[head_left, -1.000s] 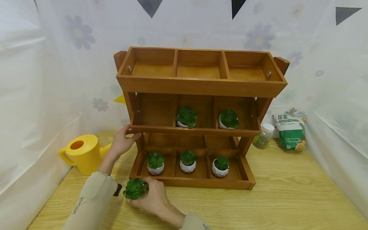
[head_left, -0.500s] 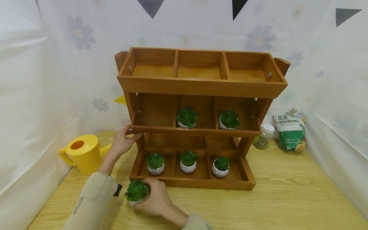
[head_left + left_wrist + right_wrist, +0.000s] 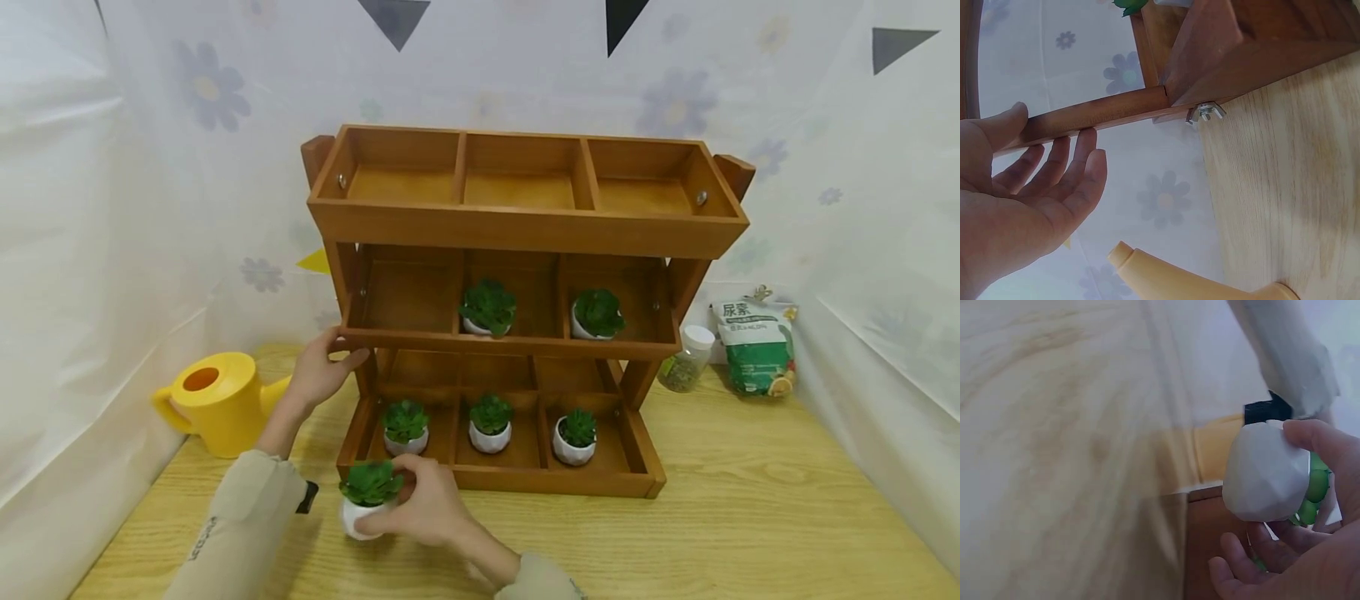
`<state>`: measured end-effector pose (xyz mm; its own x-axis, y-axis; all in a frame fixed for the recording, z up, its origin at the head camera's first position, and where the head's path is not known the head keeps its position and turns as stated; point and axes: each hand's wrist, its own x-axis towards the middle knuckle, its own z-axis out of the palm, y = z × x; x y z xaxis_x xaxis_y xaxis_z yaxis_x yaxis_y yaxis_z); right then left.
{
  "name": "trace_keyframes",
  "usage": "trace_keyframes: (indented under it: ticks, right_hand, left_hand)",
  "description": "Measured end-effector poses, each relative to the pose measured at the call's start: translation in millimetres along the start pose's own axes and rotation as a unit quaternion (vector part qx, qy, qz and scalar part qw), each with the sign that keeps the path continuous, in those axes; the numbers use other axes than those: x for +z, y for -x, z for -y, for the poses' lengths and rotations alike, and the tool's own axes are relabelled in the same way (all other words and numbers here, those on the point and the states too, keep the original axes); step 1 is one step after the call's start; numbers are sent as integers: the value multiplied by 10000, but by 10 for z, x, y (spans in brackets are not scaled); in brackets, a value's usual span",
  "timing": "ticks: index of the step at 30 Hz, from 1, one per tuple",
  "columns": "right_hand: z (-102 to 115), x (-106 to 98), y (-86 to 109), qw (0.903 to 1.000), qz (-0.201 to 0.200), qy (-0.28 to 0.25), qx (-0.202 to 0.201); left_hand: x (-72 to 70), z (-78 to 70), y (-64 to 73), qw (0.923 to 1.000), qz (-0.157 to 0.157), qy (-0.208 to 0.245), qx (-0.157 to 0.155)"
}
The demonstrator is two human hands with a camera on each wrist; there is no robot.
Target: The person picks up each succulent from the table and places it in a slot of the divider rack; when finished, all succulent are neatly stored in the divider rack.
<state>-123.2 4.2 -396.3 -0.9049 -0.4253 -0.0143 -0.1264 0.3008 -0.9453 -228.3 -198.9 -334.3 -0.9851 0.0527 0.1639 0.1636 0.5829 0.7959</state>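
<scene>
My right hand [image 3: 433, 507] grips a potted succulent [image 3: 371, 485] in front of the lower left of the wooden plant stand [image 3: 517, 227]. In the right wrist view, thumb and fingers hold its white faceted pot [image 3: 1265, 475], tilted and off the table. My left hand [image 3: 321, 377] is at the stand's left side, by the middle tier. In the left wrist view, that thumb lies on one side of a wooden leg [image 3: 1100, 114] and the curled fingers on the other. Several potted succulents stand in the stand's middle and bottom tiers, one of them in the bottom left compartment [image 3: 406, 423].
A yellow watering can [image 3: 223, 408] stands left of the left forearm. To the right of the stand are a white-lidded jar [image 3: 688, 360] and a green and white bag [image 3: 757, 346]. A metal wing nut [image 3: 1205, 111] juts from the stand's side.
My right hand has lifted the potted succulent and moved slightly right, and more of the white pot now shows. The left hand keeps its place on the stand.
</scene>
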Motion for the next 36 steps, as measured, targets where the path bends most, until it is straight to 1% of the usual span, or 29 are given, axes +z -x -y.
trace_keyframes:
  ticks: [2,6,8,12,16,19,21,25,26,31,36]
  right_hand:
    - [63,-72,7,10000,-70,-10,15]
    - [187,-223,-2,9995,-182,198,-167]
    - [249,-301,-12,9994,-197,220,-202]
    - [400,-474,-52,9997,-164,50,-183]
    - [612,-656,-122,9994,-88,-122,-327]
    - [790,-801,-183,9986,-25,-153,-515]
    - [908,-897,-219,9984,-22,-127,-548]
    - [1117,-1067,-287,9988,-53,-123,-474]
    - [1164,-1101,-306,9990,-71,-102,-435]
    - [1359,-1214,-429,9985,-98,90,-527]
    - [1534,-1251,-569,9964,-378,496,-583]
  left_hand:
    - [2,-3,-2,10000,-7,5,19]
    - [6,-9,-12,10000,-14,-2,47]
    - [9,-13,-17,10000,-6,-3,44]
    - [11,-9,-28,10000,-6,14,47]
    - [7,-3,-25,10000,12,32,19]
    - [4,-1,-16,9999,49,90,-17]
    - [2,5,-11,10000,37,83,-30]
    - [-2,10,-9,10000,-20,26,-49]
    - [-2,9,-9,10000,-29,9,-49]
    - [-3,3,-7,10000,-27,22,-56]
    - [-6,-7,-3,10000,8,-17,-72]
